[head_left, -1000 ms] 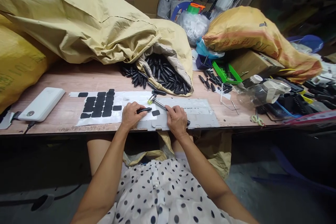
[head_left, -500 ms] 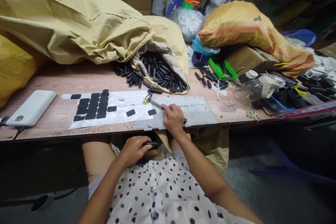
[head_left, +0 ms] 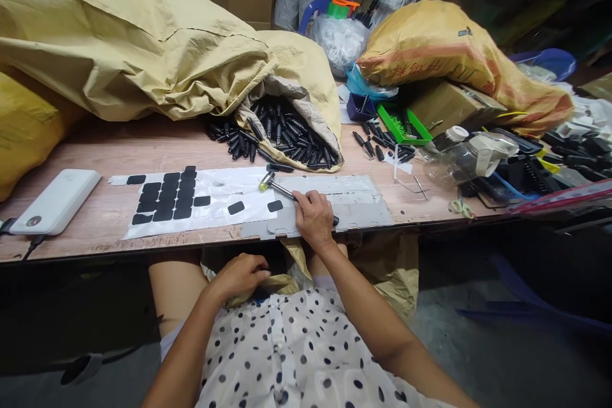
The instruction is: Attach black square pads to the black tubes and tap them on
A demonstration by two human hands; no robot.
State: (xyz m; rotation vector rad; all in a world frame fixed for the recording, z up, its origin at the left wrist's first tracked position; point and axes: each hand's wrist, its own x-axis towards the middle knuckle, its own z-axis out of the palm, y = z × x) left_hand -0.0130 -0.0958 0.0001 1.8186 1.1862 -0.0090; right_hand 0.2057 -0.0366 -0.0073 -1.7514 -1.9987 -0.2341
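My right hand is wrapped round the handle of a small hammer, which has a metal shaft and a yellowish end on its head. Its head lies over the white sheet, and its dark grip end pokes out past my palm. Beneath that hand is a grey board at the table's front edge. My left hand hovers over my lap below the edge, thumb and fingers apart, with nothing visible in it. Black rounded patches are stuck in rows on the sheet, with a few loose ones to the right.
A cream sack spills black cylindrical parts onto the table. A white power bank lies left. To the right are a green tray, a clear plastic jug, scissors and an orange sack.
The black piece in my left hand is gone from it, and the fingers have loosened. My right hand keeps its hold on the hammer, almost unmoved. The view has shifted slightly.
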